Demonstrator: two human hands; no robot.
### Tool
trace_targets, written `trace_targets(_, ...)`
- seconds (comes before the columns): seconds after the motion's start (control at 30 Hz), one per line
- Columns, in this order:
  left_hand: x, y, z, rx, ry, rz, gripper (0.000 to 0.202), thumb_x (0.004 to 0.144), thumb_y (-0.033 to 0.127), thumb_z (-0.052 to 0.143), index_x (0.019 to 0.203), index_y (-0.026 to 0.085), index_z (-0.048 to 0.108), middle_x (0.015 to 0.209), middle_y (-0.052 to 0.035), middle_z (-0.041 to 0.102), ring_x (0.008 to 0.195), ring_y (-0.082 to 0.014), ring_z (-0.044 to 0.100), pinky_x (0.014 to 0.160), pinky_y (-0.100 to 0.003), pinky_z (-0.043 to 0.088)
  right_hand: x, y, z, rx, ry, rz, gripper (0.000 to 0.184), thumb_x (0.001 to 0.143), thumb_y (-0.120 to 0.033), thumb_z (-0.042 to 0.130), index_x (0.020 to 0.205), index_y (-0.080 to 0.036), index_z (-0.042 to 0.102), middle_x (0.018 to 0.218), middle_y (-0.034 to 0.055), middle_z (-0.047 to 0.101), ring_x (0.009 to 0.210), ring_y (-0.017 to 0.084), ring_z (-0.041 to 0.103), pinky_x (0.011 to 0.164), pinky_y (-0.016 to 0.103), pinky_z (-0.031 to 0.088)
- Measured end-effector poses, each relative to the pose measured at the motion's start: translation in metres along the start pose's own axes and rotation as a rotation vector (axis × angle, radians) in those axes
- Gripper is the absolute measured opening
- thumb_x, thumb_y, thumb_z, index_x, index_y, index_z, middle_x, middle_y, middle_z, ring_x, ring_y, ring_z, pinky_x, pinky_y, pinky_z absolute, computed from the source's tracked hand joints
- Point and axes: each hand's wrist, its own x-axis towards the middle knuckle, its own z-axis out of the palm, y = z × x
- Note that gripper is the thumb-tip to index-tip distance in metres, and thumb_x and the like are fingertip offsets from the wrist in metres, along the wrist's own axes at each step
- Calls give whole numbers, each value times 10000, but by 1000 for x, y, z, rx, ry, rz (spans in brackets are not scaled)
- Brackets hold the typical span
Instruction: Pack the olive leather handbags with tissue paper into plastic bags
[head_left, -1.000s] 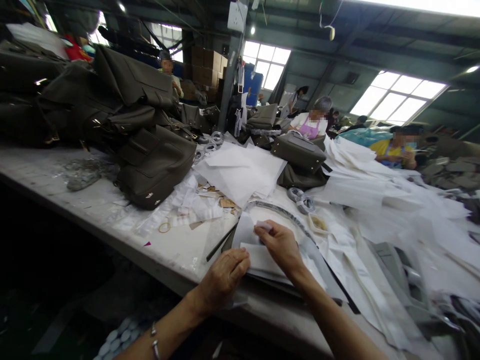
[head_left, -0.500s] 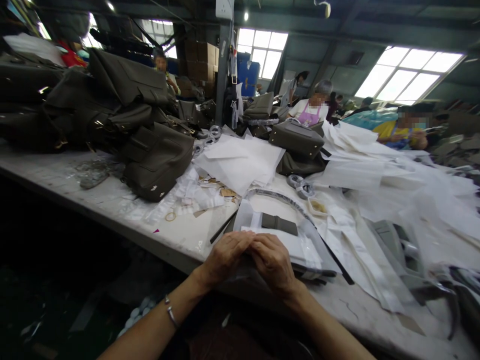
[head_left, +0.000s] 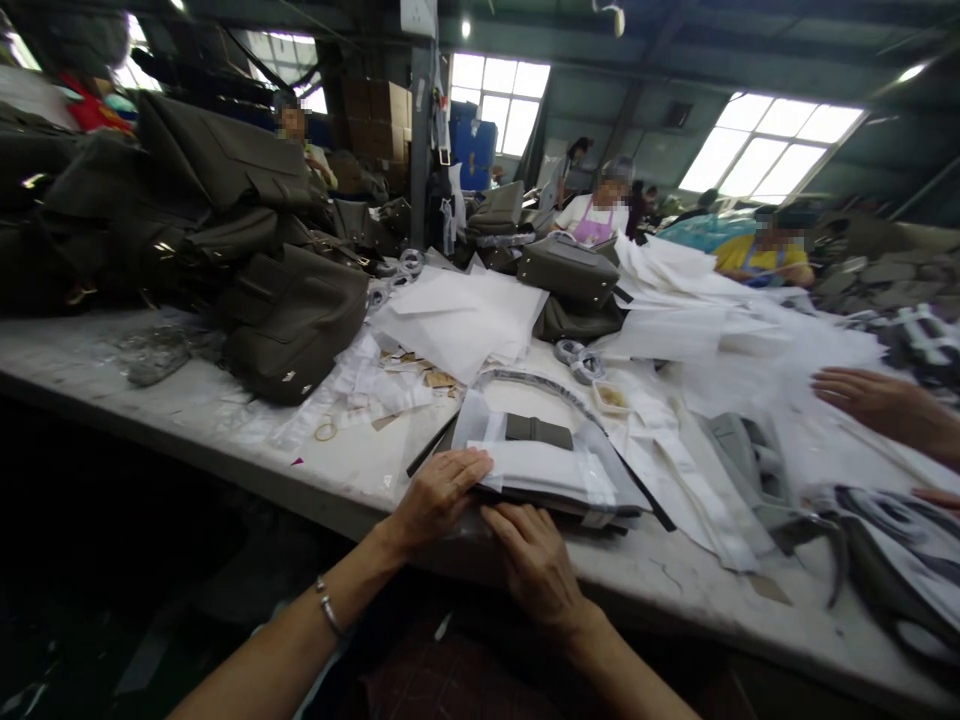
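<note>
In front of me a dark olive handbag (head_left: 537, 430) lies flat at the table's near edge, partly covered by white sheets. Its arched handle (head_left: 536, 380) is wrapped and points away from me. My left hand (head_left: 442, 495) lies across the bag's near left corner, fingers stretched over the white sheet (head_left: 540, 467); its thumb is hidden. My right hand (head_left: 536, 560) is just below the bag's near edge, its fingers bent and close together. What they pinch, if anything, I cannot make out. Something like clear film shows between the hands.
Olive handbags (head_left: 300, 320) are heaped at the left. Paper sheets (head_left: 465, 310) cover the middle and right. A grey tape dispenser (head_left: 750, 470) stands to the right. A co-worker's hand (head_left: 885, 405) reaches in near another bag (head_left: 892, 540). People work beyond.
My hands, pressed together at the bag's near edge before, have come apart; the right has dropped lower. The view has turned right, and a co-worker's hand now shows at the right.
</note>
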Motion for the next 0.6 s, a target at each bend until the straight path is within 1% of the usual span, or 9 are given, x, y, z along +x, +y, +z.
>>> trace_targets(0.07, 0, -1, 0, 16, 6, 13, 425, 915, 75, 492, 1331, 161, 509, 1247, -115, 660, 1193, -232, 600, 988, -393, 521, 5, -10, 10, -1, 21, 54, 260, 952, -169, 487, 1159, -183, 643, 967, 86, 700, 807, 209, 591, 703, 355, 426)
trace_targets(0.13, 1, -2, 1, 32, 25, 22, 419, 922, 81, 498, 1330, 171, 510, 1228, -109, 671, 1180, -226, 608, 980, -382, 528, 12, -19, 12, 57, 50, 55, 170, 953, -212, 519, 1005, -209, 681, 851, 51, 694, 750, 192, 588, 681, 337, 419)
trace_targets(0.2, 1, -2, 1, 46, 55, 27, 399, 932, 88, 495, 1320, 178, 519, 1205, -103, 682, 1162, -219, 619, 973, -370, 534, 21, -20, 2, 168, 91, 10, 137, 951, -244, 549, 934, -225, 684, 796, 27, 693, 713, 169, 598, 679, 316, 434)
trace_targets(0.27, 1, -1, 2, 56, 69, 29, 391, 941, 76, 468, 1312, 181, 531, 1202, -97, 685, 1162, -210, 621, 985, -363, 530, 37, -3, -19, 249, 117, -10, 147, 943, -292, 570, 1002, -228, 688, 838, 37, 714, 757, 171, 630, 728, 314, 470)
trace_targets(0.33, 1, 0, 1, 68, 72, 36, 401, 942, 54, 439, 1310, 175, 541, 1210, -96, 682, 1177, -203, 613, 1010, -361, 518, 62, 37, -45, 183, 109, 87, 221, 938, -355, 558, 1058, -228, 692, 894, 56, 727, 828, 193, 648, 796, 336, 492)
trace_targets(0.4, 1, 0, 0, 84, 71, 40, 401, 946, 50, 426, 1310, 164, 549, 1226, -96, 676, 1200, -198, 600, 1032, -353, 506, 94, 96, -64, -111, 55, 457, 273, 955, -398, 496, 1032, -238, 704, 968, 52, 720, 881, 184, 644, 842, 322, 486)
trace_targets(0.43, 1, 0, 0, 93, 69, 40, 401, 950, 50, 421, 1313, 160, 552, 1233, -95, 674, 1213, -195, 592, 1040, -346, 500, 110, 128, -69, -184, 39, 542, 296, 954, -393, 488, 1048, -218, 707, 1044, 77, 710, 944, 202, 637, 877, 341, 471)
trace_targets(0.53, -3, -4, 0, 133, 54, 46, 415, 968, 54, 396, 1335, 167, 553, 1256, -79, 670, 1258, -190, 564, 1060, -323, 483, 150, 216, -64, -333, 0, 707, 273, 871, -357, 585, 975, -156, 737, 1162, 168, 671, 1112, 313, 577, 956, 462, 402)
trace_targets(0.6, -7, -9, 4, 187, 50, 52, 395, 1001, 97, 374, 1333, 187, 566, 1237, -57, 686, 1252, -179, 573, 1078, -310, 467, 163, 257, -48, -395, -49, 788, 242, 788, -335, 666, 891, -133, 752, 1140, 201, 674, 1112, 356, 574, 953, 501, 382)
